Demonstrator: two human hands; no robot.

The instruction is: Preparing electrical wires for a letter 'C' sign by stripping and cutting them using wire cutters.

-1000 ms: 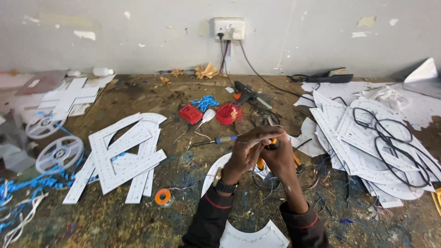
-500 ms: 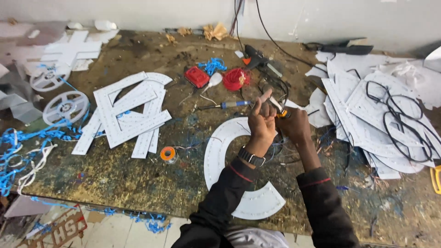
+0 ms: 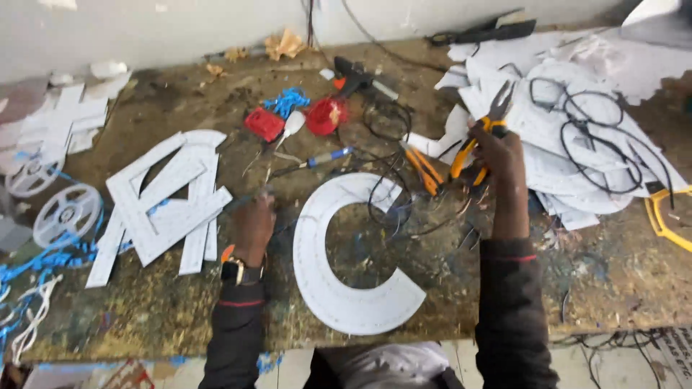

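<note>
A white C-shaped panel (image 3: pixel 321 277) lies flat on the stained workbench (image 3: pixel 180 317) in front of me. My right hand (image 3: pixel 497 155) is raised over the right side of the bench and grips yellow-handled pliers (image 3: pixel 484 126), jaws pointing up and away. My left hand (image 3: pixel 254 220) rests on the bench just left of the C-shaped panel, fingers curled around something thin that I cannot make out. A loop of black wire (image 3: pixel 386 198) lies between the two hands, over the panel's upper end.
White letter cut-outs (image 3: pixel 169 205) lie to the left, with white reels (image 3: pixel 66 212) and blue cord (image 3: pixel 43 256) beyond. A pile of white sheets with black wire loops (image 3: pixel 598 130) fills the right. Red parts (image 3: pixel 326 115), a screwdriver (image 3: pixel 321 158) and orange cutters (image 3: pixel 425 169) sit mid-bench.
My hands, held together over the bench centre before, have separated. The right hand now holds the pliers up at the right; the left has dropped to the bench beside the panel.
</note>
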